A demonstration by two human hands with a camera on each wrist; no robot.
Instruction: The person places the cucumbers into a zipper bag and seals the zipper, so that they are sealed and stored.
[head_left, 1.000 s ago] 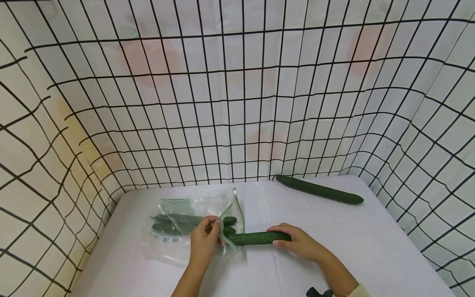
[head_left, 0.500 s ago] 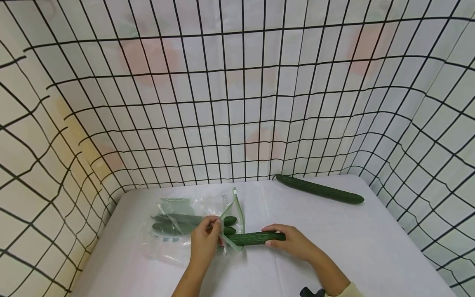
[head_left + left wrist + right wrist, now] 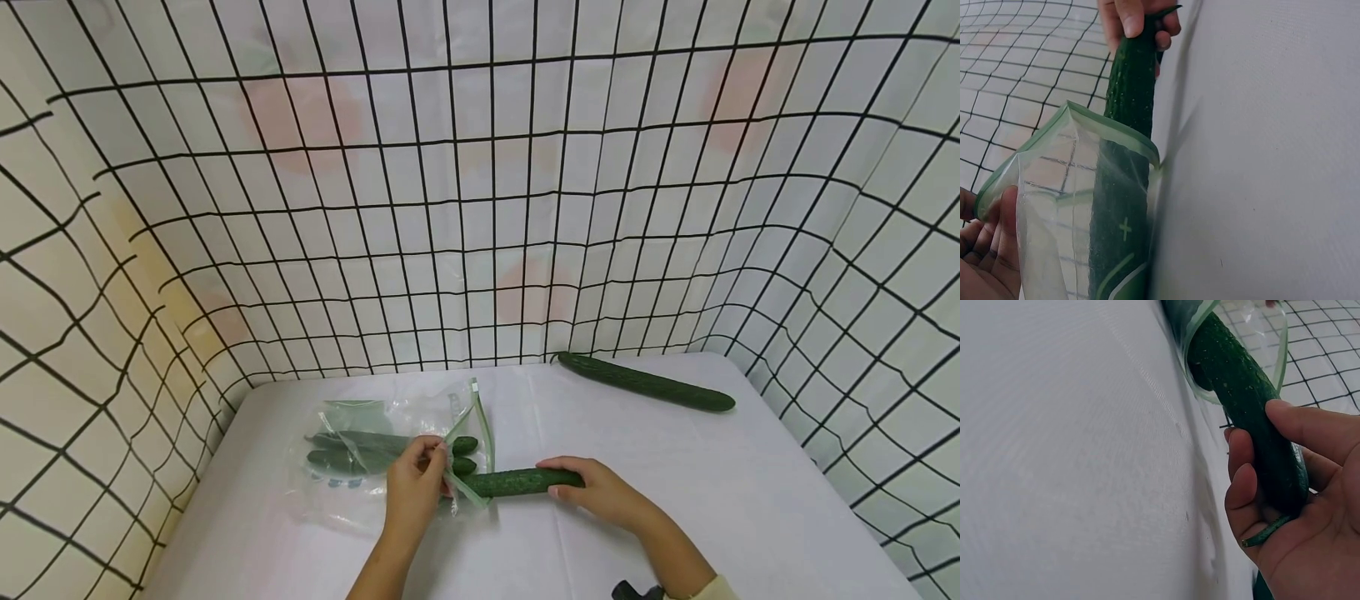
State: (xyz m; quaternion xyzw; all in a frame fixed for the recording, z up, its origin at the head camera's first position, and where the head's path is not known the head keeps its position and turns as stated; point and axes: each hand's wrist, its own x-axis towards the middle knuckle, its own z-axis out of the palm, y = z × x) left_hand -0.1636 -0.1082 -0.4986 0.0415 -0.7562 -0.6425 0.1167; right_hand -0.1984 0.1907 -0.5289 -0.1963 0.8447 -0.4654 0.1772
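Note:
A clear zip bag (image 3: 420,408) with a green-edged mouth lies on the left of the table, its mouth facing right. Two cucumbers (image 3: 352,461) lie inside it, their ends showing at the mouth. My left hand (image 3: 416,471) pinches the near edge of the mouth, fingers and thumb on the green strip (image 3: 997,181). Another cucumber (image 3: 517,482) is partly in the bag, its stem end outside. Around that stem end my right hand (image 3: 600,493) curls its thumb and fingers; the thin stem (image 3: 1266,532) pokes out between the fingers in the right wrist view.
One more cucumber (image 3: 645,383) lies at the back right of the white table (image 3: 675,467), near the mesh. A black wire grid (image 3: 495,200) with pale cloth behind it stands around the back and both sides. A small black object (image 3: 633,590) shows by the right wrist.
The right hand slid a little left along with the cucumber, then slightly back right. The left hand and the bag have stayed almost still.

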